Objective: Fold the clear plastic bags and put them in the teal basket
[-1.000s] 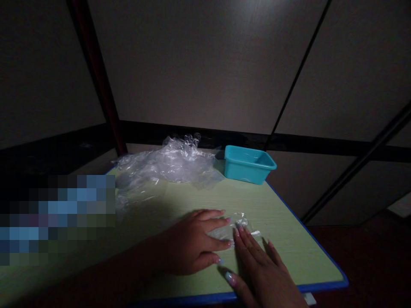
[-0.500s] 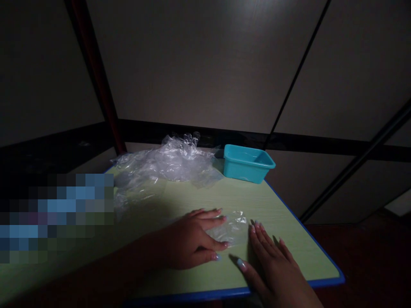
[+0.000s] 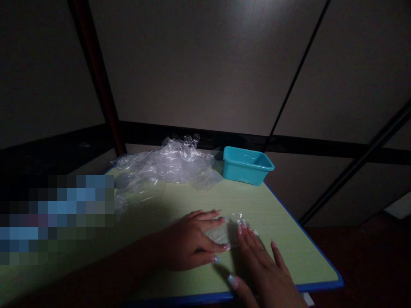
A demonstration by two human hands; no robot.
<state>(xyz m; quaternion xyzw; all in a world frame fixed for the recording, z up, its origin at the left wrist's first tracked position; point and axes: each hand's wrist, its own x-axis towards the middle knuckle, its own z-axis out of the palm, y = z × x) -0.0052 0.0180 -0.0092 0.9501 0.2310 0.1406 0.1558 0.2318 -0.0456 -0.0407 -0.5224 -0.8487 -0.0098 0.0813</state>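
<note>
A small sheet of clear plastic film (image 3: 220,235), perhaps a thin bag or glove, lies on the pale green table (image 3: 285,252). My left hand (image 3: 192,241) rests on the film's left side, fingers spread and pointing right. Over its right part is my right hand (image 3: 261,261), fingers stretched out with the thumb apart. The right fingertips cover some of the film, and I cannot tell how firmly they touch it. Neither hand grips anything.
A heap of crumpled clear plastic (image 3: 175,164) spreads over the back left of the table. At the back right corner stands a turquoise plastic bin (image 3: 245,171). Panelled wall (image 3: 192,64) rises behind. A pixelated patch hides the left side.
My right hand has moved left, from beside the film to over its right part. My left hand has stayed nearly in place, with its fingers spread.
</note>
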